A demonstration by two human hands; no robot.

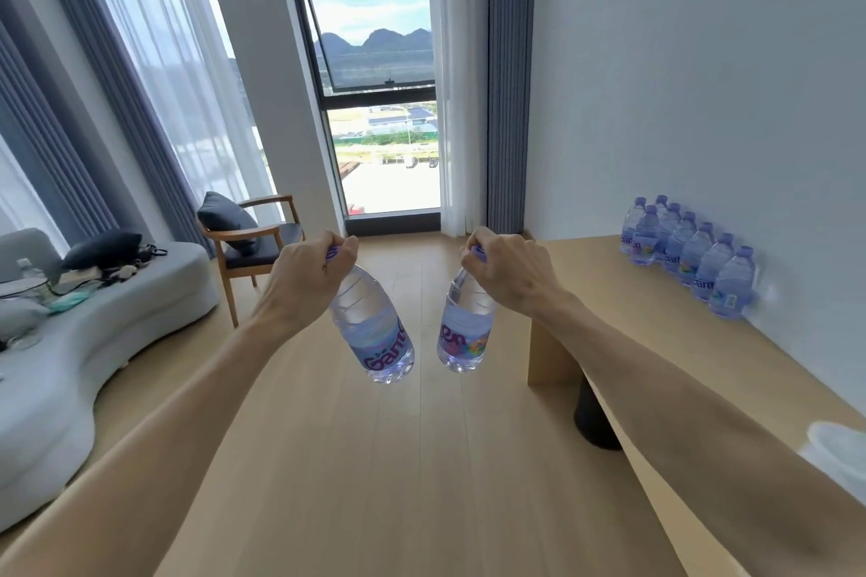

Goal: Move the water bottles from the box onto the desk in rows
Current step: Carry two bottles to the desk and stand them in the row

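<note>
Above the wooden floor point(375, 459), midway across the room, we see each grip closed tight on a purple cap: the left hand point(311, 276) pinches the top of one water bottle point(375, 333), the right hand point(508, 272) the top of a second bottle point(464, 333), and both bottles hang below the fingers, tilted, their bases swung toward each other but not touching. Neither bottle rests on anything. To the right, the tabletop point(656, 333) runs along the white wall point(703, 84), and on it the row of bottles point(689, 258) already stands upright, shoulder to shoulder against the wall, with at least one more bottle set in front of its far end; the box itself is out of view. We judge this to be the carrying step, between box and desk, with the task partly done. The next move, as we read it, calls for a turn to the right and for both bottles to be brought upright and set down beside those already placed, so the lines stay straight. Behind the hands stand a wooden armchair point(253, 239), a grey sofa point(93, 342) strewn with belongings, and a tall window point(379, 108) over hills.
</note>
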